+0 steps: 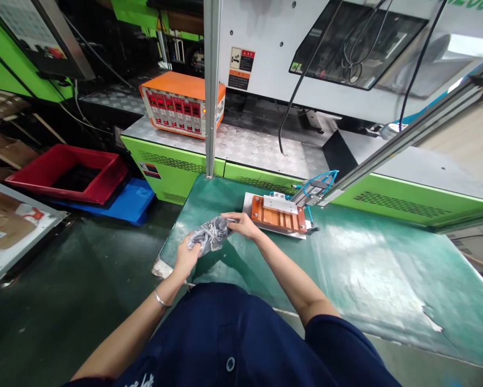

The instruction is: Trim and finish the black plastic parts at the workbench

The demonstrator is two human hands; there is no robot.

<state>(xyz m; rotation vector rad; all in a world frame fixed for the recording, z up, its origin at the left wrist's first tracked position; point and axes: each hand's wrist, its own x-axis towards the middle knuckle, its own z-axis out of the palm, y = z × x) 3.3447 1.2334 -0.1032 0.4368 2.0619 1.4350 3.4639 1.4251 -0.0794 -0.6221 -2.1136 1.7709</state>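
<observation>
A dark part wrapped in clear plastic (212,234) is held between my two hands above the left end of the green tabletop (346,258). My left hand (186,255) grips its near left end, the thumb on top. At the far right end, my right hand (242,223) pinches the wrapping. What exactly lies inside the plastic I cannot make out. Just right of my right hand sits an orange-brown fixture (279,214) on a metal plate, with a silver block and blue air tubes (321,181) at its back.
An orange control box (175,105) with red displays stands on the machine ledge behind the table. Metal posts (211,91) rise at the table's back edge. On the floor at left, a red bin (70,174) rests by a blue pallet (134,201). A black cable (292,102) hangs down.
</observation>
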